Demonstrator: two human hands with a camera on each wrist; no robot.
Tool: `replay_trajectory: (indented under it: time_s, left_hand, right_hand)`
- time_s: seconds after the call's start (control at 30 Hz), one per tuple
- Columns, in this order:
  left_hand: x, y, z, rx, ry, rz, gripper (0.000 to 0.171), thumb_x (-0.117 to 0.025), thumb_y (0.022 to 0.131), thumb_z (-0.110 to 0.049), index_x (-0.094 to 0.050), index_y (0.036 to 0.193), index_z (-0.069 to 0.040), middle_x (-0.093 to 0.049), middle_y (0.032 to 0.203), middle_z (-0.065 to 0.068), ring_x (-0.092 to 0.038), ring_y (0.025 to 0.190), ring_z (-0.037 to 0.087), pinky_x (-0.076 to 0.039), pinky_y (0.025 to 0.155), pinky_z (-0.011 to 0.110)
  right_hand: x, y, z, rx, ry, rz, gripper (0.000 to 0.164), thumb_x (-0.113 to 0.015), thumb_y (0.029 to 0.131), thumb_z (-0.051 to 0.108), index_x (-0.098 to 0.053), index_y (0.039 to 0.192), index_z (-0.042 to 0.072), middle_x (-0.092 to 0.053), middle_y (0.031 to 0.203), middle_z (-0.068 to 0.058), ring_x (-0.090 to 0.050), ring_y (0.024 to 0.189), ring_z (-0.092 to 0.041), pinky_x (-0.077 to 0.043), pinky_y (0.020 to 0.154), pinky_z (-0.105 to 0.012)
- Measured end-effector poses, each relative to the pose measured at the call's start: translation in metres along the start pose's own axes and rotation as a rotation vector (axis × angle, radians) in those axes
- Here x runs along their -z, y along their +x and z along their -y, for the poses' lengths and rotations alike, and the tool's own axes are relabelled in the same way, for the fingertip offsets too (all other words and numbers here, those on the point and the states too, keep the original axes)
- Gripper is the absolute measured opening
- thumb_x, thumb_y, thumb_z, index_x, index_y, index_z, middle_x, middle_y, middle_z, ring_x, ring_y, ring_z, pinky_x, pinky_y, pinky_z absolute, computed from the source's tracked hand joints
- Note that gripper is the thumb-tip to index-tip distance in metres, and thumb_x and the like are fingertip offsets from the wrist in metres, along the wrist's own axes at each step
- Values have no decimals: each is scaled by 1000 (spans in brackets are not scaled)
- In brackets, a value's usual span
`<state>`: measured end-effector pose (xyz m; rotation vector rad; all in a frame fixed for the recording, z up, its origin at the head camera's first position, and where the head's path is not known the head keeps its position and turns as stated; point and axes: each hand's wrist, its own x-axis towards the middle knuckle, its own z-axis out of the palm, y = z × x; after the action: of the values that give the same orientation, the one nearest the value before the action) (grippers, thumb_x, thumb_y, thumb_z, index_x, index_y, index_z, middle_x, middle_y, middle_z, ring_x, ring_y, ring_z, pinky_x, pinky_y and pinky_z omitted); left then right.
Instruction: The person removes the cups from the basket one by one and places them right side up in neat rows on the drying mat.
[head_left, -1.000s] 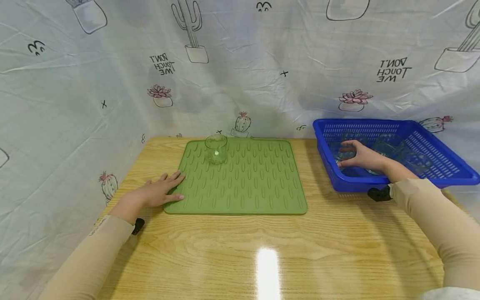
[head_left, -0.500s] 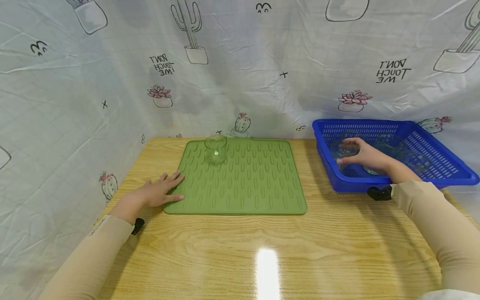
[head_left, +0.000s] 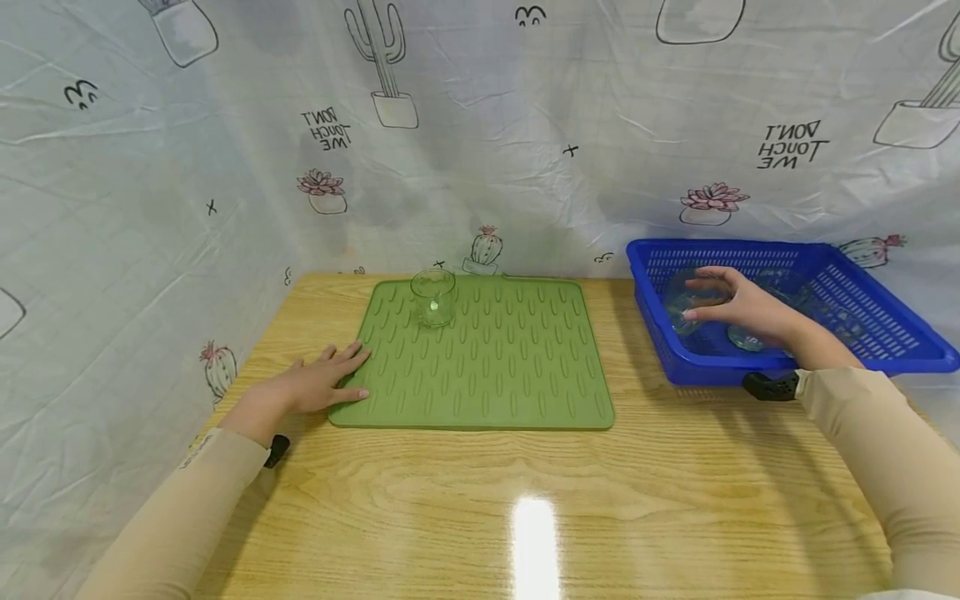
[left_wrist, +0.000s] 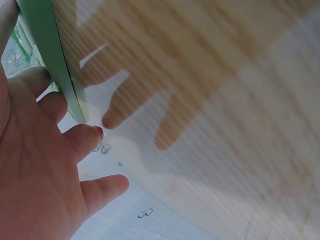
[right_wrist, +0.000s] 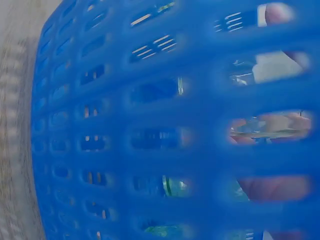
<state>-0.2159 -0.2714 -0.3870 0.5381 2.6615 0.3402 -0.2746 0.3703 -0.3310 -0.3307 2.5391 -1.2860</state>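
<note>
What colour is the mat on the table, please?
The mat is green, clearest in the head view.

Head view: bright, with white glare (head_left: 536,546) on the tabletop (head_left: 405,492) and a soft shadow beside the right sleeve (head_left: 862,442). Left wrist view: hazy sheen, dark reflection of the left hand (left_wrist: 40,170). Right wrist view: basket (right_wrist: 200,105) blurred.

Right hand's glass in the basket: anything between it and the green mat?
Yes. The mat-side wall of the blue basket stands between the glass in the right hand and the green mat. Past that wall, nothing visible stands on the tabletop before the mat.
</note>
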Motion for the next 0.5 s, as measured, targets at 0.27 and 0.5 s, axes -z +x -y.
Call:
replay_trajectory:
  time_s: [0.27,0.5]
  left_hand:
    - [1,0,0,-1,-4,3,89,-54,103,-56,-19,164,-4,-5,168,25,-1,149,57,-2,105,85]
    - [1,0,0,-2,0,5,88,-54,103,-56,-18,164,-4,-5,168,25,-1,149,57,-3,105,85]
  right_hand:
    - [1,-7,8,-1,39,-19,97,-68,101,16,5,165,6,-19,164,-28,-28,144,-48,-27,111,-70]
    - [2,-13,8,6,17,-37,87,-66,103,19,-7,165,7,-27,160,-21,-47,130,-18,-42,108,-54]
